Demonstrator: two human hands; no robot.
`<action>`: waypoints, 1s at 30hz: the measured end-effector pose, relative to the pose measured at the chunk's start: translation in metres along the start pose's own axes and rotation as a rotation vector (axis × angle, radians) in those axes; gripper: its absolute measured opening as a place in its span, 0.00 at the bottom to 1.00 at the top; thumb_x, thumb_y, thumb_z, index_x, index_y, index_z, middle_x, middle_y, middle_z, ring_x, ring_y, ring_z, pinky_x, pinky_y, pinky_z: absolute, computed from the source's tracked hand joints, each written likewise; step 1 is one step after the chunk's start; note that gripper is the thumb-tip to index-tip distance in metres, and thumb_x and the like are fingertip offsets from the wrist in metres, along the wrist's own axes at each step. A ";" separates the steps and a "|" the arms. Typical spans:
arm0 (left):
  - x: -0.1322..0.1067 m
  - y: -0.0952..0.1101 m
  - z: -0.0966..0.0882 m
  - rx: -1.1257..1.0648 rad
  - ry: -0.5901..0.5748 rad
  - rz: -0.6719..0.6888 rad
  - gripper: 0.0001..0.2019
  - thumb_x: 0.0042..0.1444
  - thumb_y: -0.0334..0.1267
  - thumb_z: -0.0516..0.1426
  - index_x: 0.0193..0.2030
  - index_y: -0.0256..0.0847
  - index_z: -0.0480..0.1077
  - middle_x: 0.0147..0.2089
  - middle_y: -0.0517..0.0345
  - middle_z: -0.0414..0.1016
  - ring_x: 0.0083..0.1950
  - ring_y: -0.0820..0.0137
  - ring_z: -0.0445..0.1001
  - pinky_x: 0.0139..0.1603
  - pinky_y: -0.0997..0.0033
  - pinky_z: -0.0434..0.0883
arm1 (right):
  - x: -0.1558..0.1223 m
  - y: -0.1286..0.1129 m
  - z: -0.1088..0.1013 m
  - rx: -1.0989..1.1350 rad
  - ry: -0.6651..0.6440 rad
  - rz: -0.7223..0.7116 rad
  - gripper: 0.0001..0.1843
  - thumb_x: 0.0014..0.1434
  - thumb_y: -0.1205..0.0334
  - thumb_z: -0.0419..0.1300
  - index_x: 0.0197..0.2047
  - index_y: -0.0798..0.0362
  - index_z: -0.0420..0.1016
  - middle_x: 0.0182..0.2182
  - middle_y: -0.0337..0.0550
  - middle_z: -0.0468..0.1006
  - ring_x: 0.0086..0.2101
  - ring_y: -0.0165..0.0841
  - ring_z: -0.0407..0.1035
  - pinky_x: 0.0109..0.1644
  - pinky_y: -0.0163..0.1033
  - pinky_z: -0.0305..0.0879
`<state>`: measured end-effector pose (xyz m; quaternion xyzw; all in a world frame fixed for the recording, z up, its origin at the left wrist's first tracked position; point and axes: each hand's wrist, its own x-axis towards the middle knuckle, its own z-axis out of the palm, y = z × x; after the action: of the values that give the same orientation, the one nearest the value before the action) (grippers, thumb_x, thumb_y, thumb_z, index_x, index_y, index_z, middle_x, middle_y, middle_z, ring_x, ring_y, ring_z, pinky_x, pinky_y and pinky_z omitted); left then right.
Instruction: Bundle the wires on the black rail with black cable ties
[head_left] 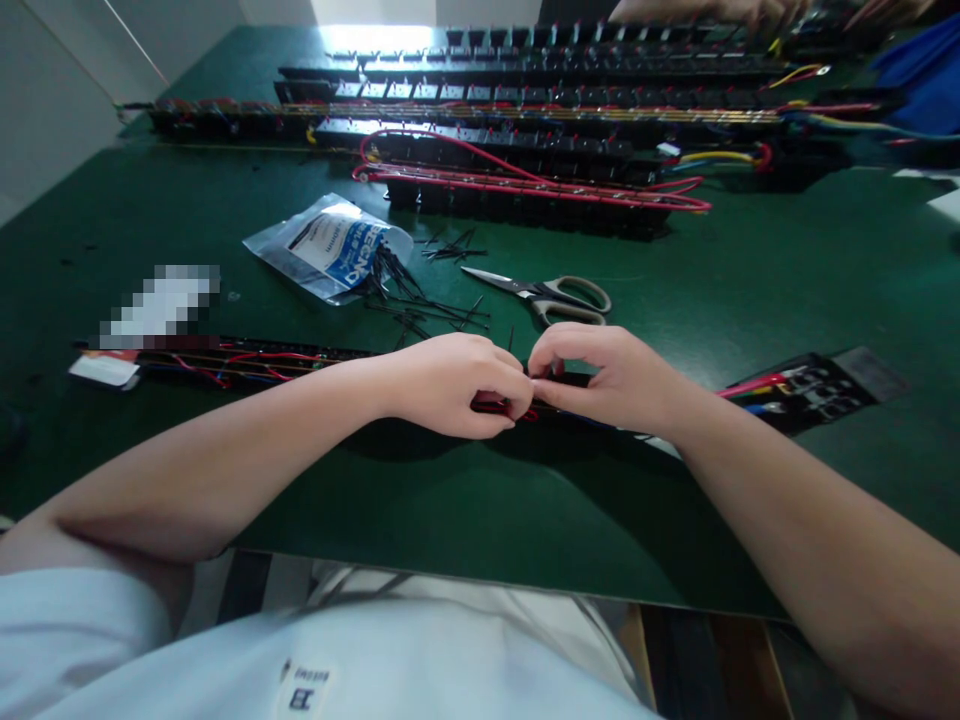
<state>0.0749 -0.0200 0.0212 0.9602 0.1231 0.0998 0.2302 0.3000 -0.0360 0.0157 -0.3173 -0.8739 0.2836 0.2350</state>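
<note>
Head view shows the left hand (pixel 472 385) and right hand (pixel 607 375) close together, fingertips narrowed, anything pinched impossible to tell, at the black wired strip (pixel 300 365) lying across the green table (pixel 480 510).

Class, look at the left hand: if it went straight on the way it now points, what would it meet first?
Most likely the right hand, which lies directly ahead of the left hand. They look very close; whether they touch is hard to judge from this single view.

Electrical workshop: wired strips (pixel 247 367), scissors (pixel 529 291), workbench (pixel 750 290)
</note>
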 end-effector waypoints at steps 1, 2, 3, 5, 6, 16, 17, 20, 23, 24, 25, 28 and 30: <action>0.000 -0.001 0.000 -0.044 0.013 -0.021 0.05 0.56 0.33 0.57 0.32 0.41 0.75 0.32 0.61 0.77 0.35 0.73 0.72 0.40 0.74 0.66 | 0.000 0.000 0.000 -0.001 -0.004 -0.003 0.06 0.61 0.61 0.62 0.33 0.53 0.74 0.29 0.42 0.77 0.29 0.30 0.68 0.34 0.35 0.65; -0.001 -0.001 0.000 -0.078 0.025 -0.036 0.05 0.55 0.33 0.58 0.31 0.40 0.75 0.30 0.62 0.76 0.33 0.73 0.71 0.39 0.74 0.66 | 0.000 0.000 0.000 -0.001 -0.006 -0.007 0.06 0.61 0.61 0.61 0.33 0.53 0.74 0.29 0.42 0.78 0.29 0.30 0.69 0.34 0.35 0.65; -0.001 -0.002 -0.001 -0.100 0.033 -0.046 0.05 0.54 0.33 0.58 0.29 0.40 0.74 0.28 0.62 0.75 0.32 0.73 0.70 0.38 0.75 0.65 | 0.000 -0.001 0.000 -0.002 -0.008 -0.012 0.06 0.62 0.61 0.61 0.34 0.53 0.74 0.30 0.42 0.78 0.30 0.30 0.69 0.35 0.36 0.65; -0.002 -0.003 -0.001 -0.119 0.038 -0.055 0.05 0.53 0.32 0.58 0.27 0.40 0.74 0.26 0.62 0.73 0.31 0.74 0.69 0.37 0.75 0.65 | -0.001 -0.001 0.000 -0.004 -0.006 -0.024 0.06 0.62 0.61 0.60 0.34 0.53 0.74 0.30 0.42 0.77 0.30 0.31 0.68 0.35 0.36 0.65; -0.002 -0.003 -0.001 -0.123 0.035 -0.055 0.05 0.52 0.32 0.59 0.27 0.40 0.74 0.26 0.62 0.73 0.31 0.74 0.69 0.36 0.76 0.65 | -0.001 -0.001 0.000 -0.005 -0.005 -0.028 0.06 0.62 0.61 0.60 0.34 0.53 0.74 0.30 0.42 0.77 0.30 0.31 0.68 0.35 0.36 0.65; 0.000 -0.001 -0.001 -0.178 0.052 -0.148 0.05 0.51 0.34 0.60 0.30 0.40 0.79 0.24 0.63 0.72 0.27 0.77 0.68 0.31 0.78 0.64 | 0.000 0.001 0.001 -0.007 0.008 -0.046 0.07 0.63 0.60 0.60 0.36 0.53 0.77 0.31 0.43 0.79 0.31 0.31 0.70 0.37 0.36 0.66; 0.001 -0.001 -0.001 -0.187 0.052 -0.166 0.05 0.51 0.35 0.60 0.31 0.40 0.79 0.24 0.64 0.71 0.26 0.77 0.67 0.31 0.79 0.63 | 0.000 0.002 0.001 -0.010 0.007 -0.044 0.07 0.63 0.60 0.60 0.36 0.53 0.77 0.31 0.43 0.79 0.31 0.31 0.71 0.37 0.36 0.66; 0.001 -0.001 -0.002 -0.223 0.041 -0.212 0.07 0.53 0.36 0.60 0.34 0.39 0.80 0.24 0.64 0.71 0.25 0.79 0.67 0.31 0.79 0.64 | 0.000 0.002 0.000 -0.008 0.010 -0.049 0.05 0.61 0.61 0.62 0.35 0.53 0.77 0.31 0.43 0.80 0.31 0.31 0.71 0.37 0.36 0.67; 0.002 -0.001 -0.002 -0.238 0.053 -0.260 0.07 0.53 0.37 0.61 0.34 0.40 0.81 0.23 0.65 0.69 0.25 0.79 0.66 0.31 0.79 0.63 | -0.001 0.003 0.001 -0.001 0.014 -0.064 0.05 0.60 0.61 0.63 0.35 0.53 0.78 0.32 0.43 0.80 0.31 0.31 0.72 0.36 0.36 0.67; 0.003 -0.001 -0.002 -0.240 0.063 -0.274 0.06 0.53 0.37 0.62 0.34 0.40 0.81 0.22 0.66 0.69 0.25 0.79 0.66 0.30 0.79 0.62 | -0.001 0.003 0.001 0.000 0.016 -0.071 0.05 0.60 0.62 0.63 0.35 0.53 0.77 0.31 0.43 0.80 0.31 0.30 0.72 0.36 0.35 0.67; 0.003 -0.001 -0.002 -0.243 0.075 -0.287 0.06 0.52 0.38 0.62 0.33 0.40 0.81 0.22 0.66 0.68 0.25 0.79 0.65 0.29 0.79 0.61 | -0.001 0.003 0.001 0.002 0.019 -0.078 0.04 0.60 0.62 0.63 0.34 0.53 0.77 0.31 0.43 0.80 0.31 0.30 0.72 0.36 0.35 0.67; 0.004 -0.002 -0.003 -0.266 0.092 -0.315 0.06 0.51 0.38 0.63 0.32 0.39 0.82 0.20 0.67 0.65 0.24 0.80 0.62 0.27 0.79 0.59 | -0.001 0.002 0.002 0.009 0.022 -0.097 0.03 0.60 0.64 0.64 0.34 0.53 0.77 0.31 0.42 0.80 0.31 0.29 0.72 0.35 0.34 0.67; 0.005 -0.002 -0.004 -0.283 0.089 -0.329 0.06 0.51 0.38 0.63 0.32 0.39 0.81 0.19 0.68 0.64 0.23 0.80 0.61 0.26 0.78 0.58 | -0.001 0.003 0.002 0.013 0.019 -0.101 0.02 0.59 0.65 0.64 0.34 0.53 0.77 0.31 0.42 0.80 0.31 0.29 0.72 0.35 0.34 0.67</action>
<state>0.0782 -0.0155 0.0244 0.8800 0.2727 0.1193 0.3702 0.3010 -0.0360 0.0123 -0.2738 -0.8847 0.2739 0.2594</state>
